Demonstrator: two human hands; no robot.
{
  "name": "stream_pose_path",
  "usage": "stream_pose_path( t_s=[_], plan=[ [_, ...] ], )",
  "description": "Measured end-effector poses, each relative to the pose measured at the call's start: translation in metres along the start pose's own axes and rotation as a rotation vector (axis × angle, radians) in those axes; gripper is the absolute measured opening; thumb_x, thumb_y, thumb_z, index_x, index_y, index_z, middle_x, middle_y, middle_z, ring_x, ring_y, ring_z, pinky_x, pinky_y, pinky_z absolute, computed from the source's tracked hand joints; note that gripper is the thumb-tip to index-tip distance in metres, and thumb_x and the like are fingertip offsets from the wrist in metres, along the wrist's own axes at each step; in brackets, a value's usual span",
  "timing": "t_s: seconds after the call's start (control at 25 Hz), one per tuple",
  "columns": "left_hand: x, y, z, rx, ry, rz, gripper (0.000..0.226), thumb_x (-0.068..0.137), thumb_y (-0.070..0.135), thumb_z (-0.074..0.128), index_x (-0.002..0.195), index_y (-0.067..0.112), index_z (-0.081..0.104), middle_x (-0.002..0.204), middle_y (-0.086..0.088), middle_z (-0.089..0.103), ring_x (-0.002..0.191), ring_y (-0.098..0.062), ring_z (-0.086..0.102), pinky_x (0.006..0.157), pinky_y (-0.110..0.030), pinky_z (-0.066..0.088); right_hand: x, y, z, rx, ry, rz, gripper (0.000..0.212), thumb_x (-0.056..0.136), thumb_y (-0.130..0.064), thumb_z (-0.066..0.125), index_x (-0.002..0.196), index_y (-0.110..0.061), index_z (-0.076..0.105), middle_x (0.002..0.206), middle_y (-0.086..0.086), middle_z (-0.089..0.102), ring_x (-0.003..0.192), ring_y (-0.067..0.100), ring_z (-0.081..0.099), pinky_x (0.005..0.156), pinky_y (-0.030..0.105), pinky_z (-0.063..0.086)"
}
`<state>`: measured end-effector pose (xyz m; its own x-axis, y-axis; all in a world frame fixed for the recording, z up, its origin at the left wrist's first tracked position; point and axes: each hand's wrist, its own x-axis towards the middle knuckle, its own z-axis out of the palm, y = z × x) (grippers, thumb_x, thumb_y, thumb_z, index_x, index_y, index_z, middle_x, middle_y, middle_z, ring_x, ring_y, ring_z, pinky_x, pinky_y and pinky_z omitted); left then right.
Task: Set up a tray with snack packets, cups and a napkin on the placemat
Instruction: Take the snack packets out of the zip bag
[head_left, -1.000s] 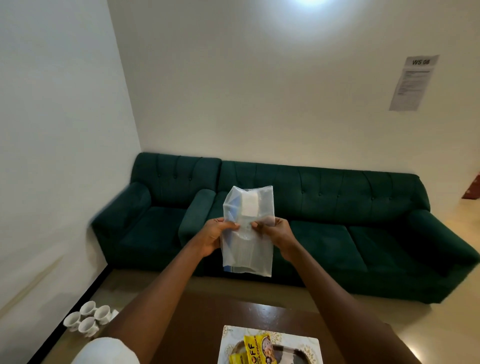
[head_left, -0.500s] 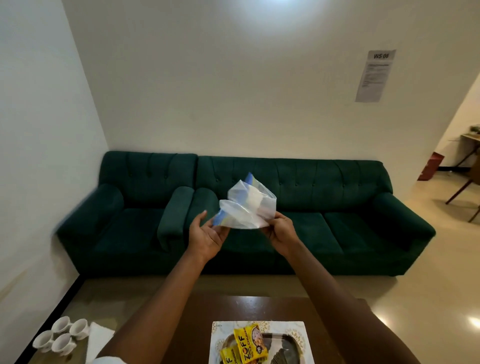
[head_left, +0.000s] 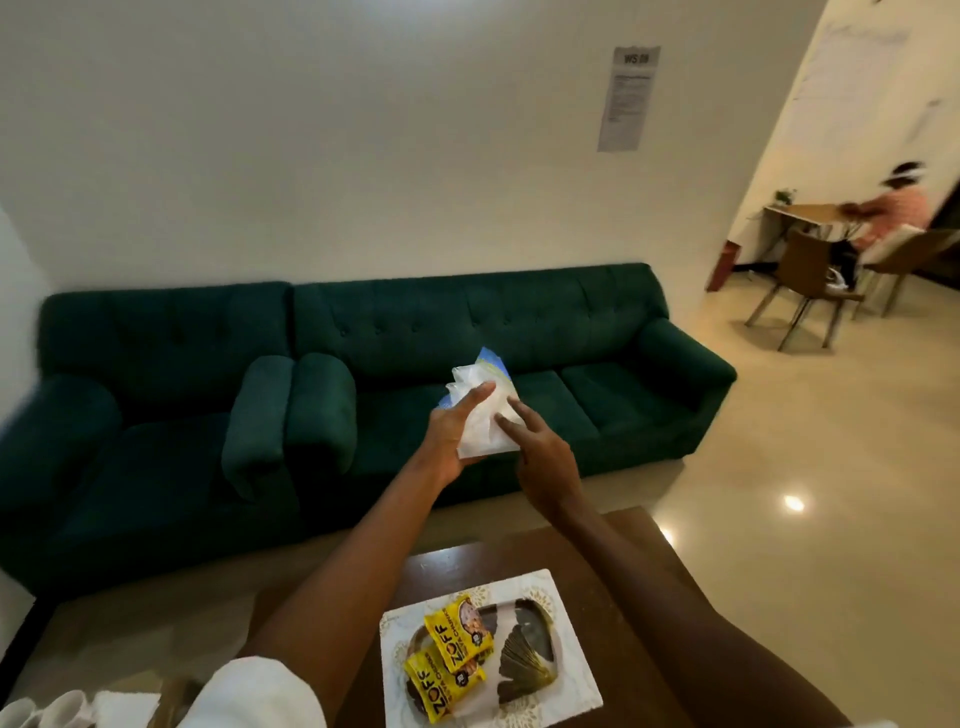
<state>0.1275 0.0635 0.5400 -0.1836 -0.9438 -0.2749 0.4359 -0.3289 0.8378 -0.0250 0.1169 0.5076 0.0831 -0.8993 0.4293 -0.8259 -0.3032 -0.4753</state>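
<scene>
My left hand (head_left: 451, 435) holds a clear plastic bag (head_left: 480, 410) with something white and blue inside, raised in front of the green sofa. My right hand (head_left: 540, 457) is beside it, fingers spread and straight, fingertips touching the bag. Below, on the brown table, a white patterned placemat (head_left: 563, 649) carries a dark tray (head_left: 530, 618). Two yellow snack packets (head_left: 454, 654) lie on the tray's left part. White cups (head_left: 47, 709) stand at the bottom left corner, with a white napkin (head_left: 122, 706) next to them.
A long dark green sofa (head_left: 571, 332) runs along the wall behind the brown table (head_left: 649, 561). A paper sheet (head_left: 629, 98) hangs on the wall. At the far right a person sits at a desk with wooden chairs (head_left: 802, 270).
The view has swung right and down. The bag has been bunched into my left hand; my right hand has let go of its grip and now only touches it.
</scene>
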Motion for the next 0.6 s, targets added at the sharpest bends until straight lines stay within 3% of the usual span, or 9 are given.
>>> stream_pose_path(
  t_s=[0.12, 0.24, 0.32, 0.4, 0.48, 0.6],
  plan=[
    [0.011, -0.036, 0.017, 0.066, 0.054, -0.037, 0.042, 0.088, 0.006, 0.075, 0.127, -0.005, 0.066, 0.126, -0.030, 0.069, 0.107, -0.043, 0.071, 0.100, -0.061, 0.055, -0.032, 0.020, -0.026, -0.034, -0.047, 0.080, 0.056, 0.090, 0.001, 0.057, 0.142, -0.017, 0.065, 0.163, 0.004, 0.044, 0.135, 0.026, 0.060, 0.099, 0.042, 0.057],
    [0.006, -0.090, 0.046, 0.059, -0.049, -0.154, 0.041, 0.095, 0.000, 0.065, 0.135, -0.007, 0.059, 0.131, -0.032, 0.065, 0.111, -0.046, 0.067, 0.102, -0.061, 0.053, -0.072, 0.050, -0.058, 0.121, 0.015, 0.263, 0.063, 0.093, -0.021, 0.067, 0.152, -0.011, 0.050, 0.159, 0.007, 0.041, 0.136, 0.021, 0.052, 0.107, 0.036, 0.051],
    [-0.007, -0.132, 0.066, 0.045, -0.172, -0.258, 0.042, 0.098, 0.000, 0.060, 0.139, -0.006, 0.054, 0.131, -0.028, 0.065, 0.107, -0.042, 0.070, 0.094, -0.056, 0.059, -0.099, 0.071, -0.078, 0.351, 0.175, 0.645, 0.074, 0.095, -0.044, 0.070, 0.155, -0.013, 0.040, 0.152, 0.006, 0.047, 0.129, 0.018, 0.054, 0.107, 0.033, 0.050],
    [-0.025, -0.172, 0.088, 0.043, -0.257, -0.355, 0.042, 0.100, 0.001, 0.058, 0.141, -0.005, 0.053, 0.125, -0.022, 0.069, 0.099, -0.033, 0.074, 0.086, -0.047, 0.063, -0.124, 0.092, -0.099, 0.468, 0.156, 0.986, 0.078, 0.093, -0.064, 0.064, 0.150, -0.017, 0.039, 0.138, 0.006, 0.058, 0.114, 0.023, 0.062, 0.101, 0.040, 0.055],
    [-0.041, -0.208, 0.113, 0.184, -0.305, -0.403, 0.041, 0.100, 0.001, 0.058, 0.141, -0.005, 0.054, 0.121, -0.018, 0.071, 0.094, -0.029, 0.075, 0.082, -0.042, 0.063, -0.153, 0.110, -0.112, 0.530, 0.069, 1.091, 0.071, 0.093, -0.066, 0.062, 0.139, -0.014, 0.050, 0.125, 0.007, 0.066, 0.100, 0.021, 0.068, 0.086, 0.032, 0.059],
    [-0.056, -0.254, 0.160, 0.582, -0.247, -0.417, 0.037, 0.101, 0.005, 0.057, 0.137, 0.000, 0.057, 0.123, -0.016, 0.068, 0.090, -0.023, 0.067, 0.078, -0.033, 0.056, -0.196, 0.146, -0.126, 0.481, 0.105, 1.069, 0.048, 0.097, -0.048, 0.067, 0.119, -0.006, 0.063, 0.118, 0.011, 0.072, 0.094, 0.019, 0.068, 0.069, 0.015, 0.050]
  ],
)
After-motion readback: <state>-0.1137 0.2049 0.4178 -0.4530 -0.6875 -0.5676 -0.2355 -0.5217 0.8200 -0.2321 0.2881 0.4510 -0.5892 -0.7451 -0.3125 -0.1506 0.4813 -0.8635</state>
